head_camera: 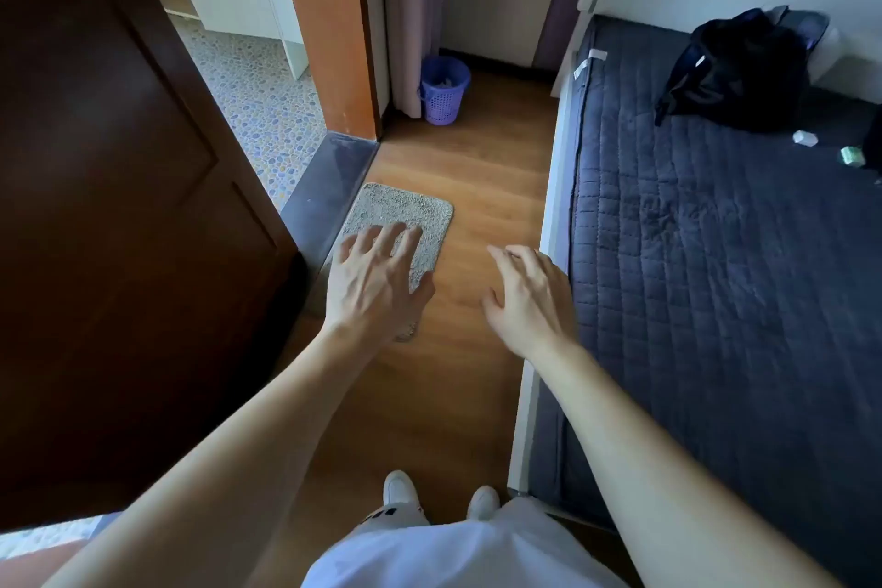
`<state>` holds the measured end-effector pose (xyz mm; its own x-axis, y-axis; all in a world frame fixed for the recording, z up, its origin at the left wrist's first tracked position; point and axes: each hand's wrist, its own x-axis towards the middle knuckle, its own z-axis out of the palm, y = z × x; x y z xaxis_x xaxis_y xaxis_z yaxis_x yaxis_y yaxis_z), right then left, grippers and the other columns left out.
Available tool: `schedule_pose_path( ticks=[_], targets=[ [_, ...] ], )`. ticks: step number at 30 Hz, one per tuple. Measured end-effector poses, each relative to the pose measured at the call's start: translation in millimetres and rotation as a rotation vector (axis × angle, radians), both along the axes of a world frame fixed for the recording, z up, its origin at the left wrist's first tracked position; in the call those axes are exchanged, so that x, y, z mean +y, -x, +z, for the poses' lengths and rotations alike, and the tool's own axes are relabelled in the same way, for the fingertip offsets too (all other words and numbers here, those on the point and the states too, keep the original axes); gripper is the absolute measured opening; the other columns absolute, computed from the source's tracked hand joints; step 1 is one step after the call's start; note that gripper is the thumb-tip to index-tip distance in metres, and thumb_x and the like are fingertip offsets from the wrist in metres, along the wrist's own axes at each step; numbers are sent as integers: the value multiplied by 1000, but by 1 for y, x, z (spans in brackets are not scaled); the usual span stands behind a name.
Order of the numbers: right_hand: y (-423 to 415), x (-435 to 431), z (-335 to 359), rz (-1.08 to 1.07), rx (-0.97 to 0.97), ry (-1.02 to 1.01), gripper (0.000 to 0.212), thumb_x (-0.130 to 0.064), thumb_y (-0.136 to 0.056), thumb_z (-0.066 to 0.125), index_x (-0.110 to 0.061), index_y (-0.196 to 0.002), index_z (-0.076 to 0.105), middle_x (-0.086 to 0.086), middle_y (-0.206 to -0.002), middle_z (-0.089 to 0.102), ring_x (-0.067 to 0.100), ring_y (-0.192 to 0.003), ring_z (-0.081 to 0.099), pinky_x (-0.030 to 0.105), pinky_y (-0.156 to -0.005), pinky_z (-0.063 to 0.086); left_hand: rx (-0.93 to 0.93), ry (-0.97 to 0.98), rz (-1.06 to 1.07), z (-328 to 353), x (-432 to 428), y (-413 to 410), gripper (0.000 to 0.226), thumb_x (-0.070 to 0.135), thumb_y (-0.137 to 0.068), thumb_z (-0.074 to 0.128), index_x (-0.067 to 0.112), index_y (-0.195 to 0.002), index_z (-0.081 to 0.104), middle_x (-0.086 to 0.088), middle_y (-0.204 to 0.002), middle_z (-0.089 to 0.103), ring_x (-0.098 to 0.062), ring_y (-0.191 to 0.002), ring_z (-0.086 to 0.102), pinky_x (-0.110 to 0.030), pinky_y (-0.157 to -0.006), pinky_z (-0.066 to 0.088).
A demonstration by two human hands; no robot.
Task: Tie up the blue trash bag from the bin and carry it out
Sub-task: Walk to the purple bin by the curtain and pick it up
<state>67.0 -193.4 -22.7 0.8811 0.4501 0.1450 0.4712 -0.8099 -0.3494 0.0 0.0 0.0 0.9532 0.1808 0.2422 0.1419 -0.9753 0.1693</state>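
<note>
While held out over wood floor (pixel 482 167), left hand (pixel 377 282) & right hand (pixel 530 301) empty w/ fingers spread, bin (pixel 444 90) far ahead by curtain (pixel 410 14), blue bag inside.

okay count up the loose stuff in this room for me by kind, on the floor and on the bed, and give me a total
Bins: 1, the purple bin with its blue bag, on the floor by the curtain
Mats: 1, the grey mat at the doorway
Backpacks: 1, the black backpack on the bed
Small items on the bed: 2, a white one and a green one
Total: 5
</note>
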Motion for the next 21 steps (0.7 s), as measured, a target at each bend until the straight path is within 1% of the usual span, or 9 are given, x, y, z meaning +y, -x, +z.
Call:
schedule_pose_path(
  ticks=[5, 11, 15, 21],
  targets=[
    [3, 7, 10, -45, -37, 16, 52, -25, -82, 65, -14, -133, 60, 10, -126, 63, 33, -115, 58, 47, -100, 44, -4, 4, -13, 0, 12, 0, 57, 50, -85, 52, 19, -133, 54, -3, -134, 61, -29, -119, 56, -46, -97, 42],
    [-6, 17, 12, -61, -39, -22, 53, -22, -82, 69, -12, -133, 59, 12, -126, 62, 33, -115, 58, 46, -99, 45, -31, 8, -45, 5, 16, -15, 57, 51, -86, 50, 20, -133, 54, -3, -134, 61, -29, -122, 55, -46, -98, 43],
    [-25, 16, 5, -78, -31, -32, 53, -24, -81, 67, -14, -133, 59, 11, -125, 62, 33, -115, 58, 48, -98, 46, -10, 2, -54, 1, 18, -35, 57, 51, -86, 51, 20, -135, 52, -3, -135, 60, -29, -123, 54, -48, -98, 43],
    [-78, 7, -12, -115, 23, -81, 54, -28, -81, 57, -13, -133, 58, 12, -124, 61, 34, -115, 56, 54, -98, 45, 44, -30, -78, -6, 10, -88, 57, 51, -87, 47, 20, -134, 52, -4, -135, 60, -29, -122, 55, -47, -98, 43]
  ],
)
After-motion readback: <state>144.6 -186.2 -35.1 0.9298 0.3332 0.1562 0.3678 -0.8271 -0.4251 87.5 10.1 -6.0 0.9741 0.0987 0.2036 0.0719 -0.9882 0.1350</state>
